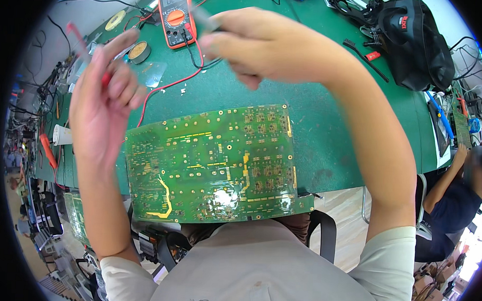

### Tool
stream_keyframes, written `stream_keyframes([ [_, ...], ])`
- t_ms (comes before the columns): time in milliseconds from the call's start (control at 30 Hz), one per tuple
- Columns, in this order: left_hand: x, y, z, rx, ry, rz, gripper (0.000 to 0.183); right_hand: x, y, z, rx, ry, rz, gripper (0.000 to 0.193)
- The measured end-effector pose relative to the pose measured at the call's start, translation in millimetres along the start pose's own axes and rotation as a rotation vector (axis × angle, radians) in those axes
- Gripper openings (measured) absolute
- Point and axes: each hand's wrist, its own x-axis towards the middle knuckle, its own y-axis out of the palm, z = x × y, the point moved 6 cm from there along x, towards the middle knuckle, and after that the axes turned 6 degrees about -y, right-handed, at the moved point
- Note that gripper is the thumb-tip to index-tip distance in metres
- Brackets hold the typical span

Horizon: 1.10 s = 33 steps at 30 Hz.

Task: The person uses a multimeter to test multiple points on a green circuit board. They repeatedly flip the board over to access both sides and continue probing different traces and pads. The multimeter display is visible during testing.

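My left hand [107,90] is raised at the left, fingers partly curled round a slim red test probe [77,38] that is smeared by motion. My right hand [255,45] reaches in near the multimeter [175,18], fingers closed on a blurred greyish object [204,21] whose kind I cannot make out. Both hands are above the table, apart from the large green circuit board [208,165]. That board lies at the table's near edge and overhangs toward my lap. From the orange multimeter, a red lead [174,84] runs toward my left wrist, and a black lead passes near my right hand.
A round tin [139,52] and a tape roll [115,20] sit at the far left of the green table [326,132]. A black bag [414,42] and a black brush [366,60] lie far right. Another person [451,200] sits at the right, hand on a board.
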Motion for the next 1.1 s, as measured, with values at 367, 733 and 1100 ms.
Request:
stream_keyframes([
  [367, -31.3, -200.2, -41.6, 0.201, -0.001, -0.432, 0.033, -104.8, 36.3, 34.9, -0.566, -0.168, -0.125, 0.048],
  [733, -125.9, -476.2, -4.9, 0.592, -0.696, -0.804, 0.038, -235.6, 101.3, 5.7, -0.599, 0.159, -0.138, 0.049],
  [1100, -121.3, -408.4, -19.9, 1.517, -0.174, -0.842, 0.067, -244.1, 119.3, 0.4, -0.720, 0.018, -0.179, 0.054],
])
